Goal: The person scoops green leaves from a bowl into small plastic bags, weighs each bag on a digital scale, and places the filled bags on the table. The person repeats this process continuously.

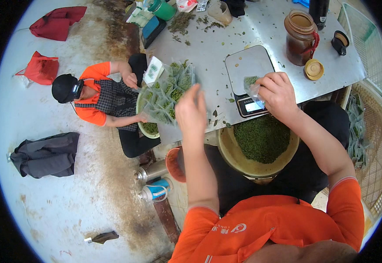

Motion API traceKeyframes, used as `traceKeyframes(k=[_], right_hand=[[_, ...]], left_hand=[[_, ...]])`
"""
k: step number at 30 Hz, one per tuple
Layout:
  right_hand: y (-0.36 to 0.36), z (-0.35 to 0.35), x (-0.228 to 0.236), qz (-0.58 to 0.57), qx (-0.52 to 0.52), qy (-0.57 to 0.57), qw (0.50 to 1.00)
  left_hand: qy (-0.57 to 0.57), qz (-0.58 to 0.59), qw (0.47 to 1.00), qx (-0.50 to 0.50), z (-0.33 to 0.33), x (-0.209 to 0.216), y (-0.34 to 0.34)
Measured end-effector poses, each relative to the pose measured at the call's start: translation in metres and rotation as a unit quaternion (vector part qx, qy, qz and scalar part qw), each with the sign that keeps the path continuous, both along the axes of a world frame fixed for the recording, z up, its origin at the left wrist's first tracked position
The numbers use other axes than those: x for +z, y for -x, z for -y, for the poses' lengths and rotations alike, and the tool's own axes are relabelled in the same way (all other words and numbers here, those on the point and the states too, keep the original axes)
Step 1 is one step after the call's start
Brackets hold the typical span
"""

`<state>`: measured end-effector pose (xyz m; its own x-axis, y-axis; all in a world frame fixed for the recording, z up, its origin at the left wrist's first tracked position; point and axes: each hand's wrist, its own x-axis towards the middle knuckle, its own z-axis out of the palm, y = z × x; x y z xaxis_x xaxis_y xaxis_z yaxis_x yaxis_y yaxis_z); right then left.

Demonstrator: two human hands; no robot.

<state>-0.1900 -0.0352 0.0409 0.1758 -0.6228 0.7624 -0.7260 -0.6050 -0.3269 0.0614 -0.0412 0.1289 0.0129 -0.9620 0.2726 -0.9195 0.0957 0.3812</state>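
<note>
My right hand (279, 94) pinches a small clear plastic bag (253, 87) with some green bits in it, held over the digital scale (248, 65). The scale has a flat metal plate and a lit display at its near edge. My left hand (191, 109) is raised beside a heap of filled clear bags (169, 92), its fingers slightly blurred but apart, with nothing visible in them. Below the table edge, at my lap, sits a wide yellowish basin (227, 151) of loose dark green granules (263, 139).
Across from me a co-worker (96, 96) in orange holds bags over a pale basin (141, 107). A brown jar (299, 37), a round lid (314, 69) and a black cup (340, 43) stand on the metal table (217, 57). Thermos flasks (156, 189) are at lower left.
</note>
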Motion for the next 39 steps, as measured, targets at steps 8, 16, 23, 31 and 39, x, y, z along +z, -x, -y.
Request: traceKeyframes(k=[8, 16, 23, 31, 39], right_hand=[[-0.002, -0.015, -0.001, 0.066, 0.124, 0.019, 0.99], [-0.003, -0.054, -0.018, -0.002, 0.286, -0.06, 0.956], [0.062, -0.102, 0.054, 0.048, 0.184, 0.004, 0.982], [0.434, -0.237, -0.061, -0.082, -0.472, -0.182, 0.859], [0.474, -0.324, -0.287, 0.016, -0.495, -0.56, 0.664]], left_hand=[[-0.087, 0.205, 0.964, 0.145, 0.117, -0.063, -0.077], [-0.052, -0.339, 0.938, -0.051, 0.043, 0.0, -0.017], [0.059, 0.036, 0.943, -0.324, 0.018, -0.03, 0.034], [-0.11, -0.323, 0.94, -0.03, -0.093, -0.057, 0.001], [-0.322, -0.268, 0.902, -0.108, -0.19, -0.118, 0.021]])
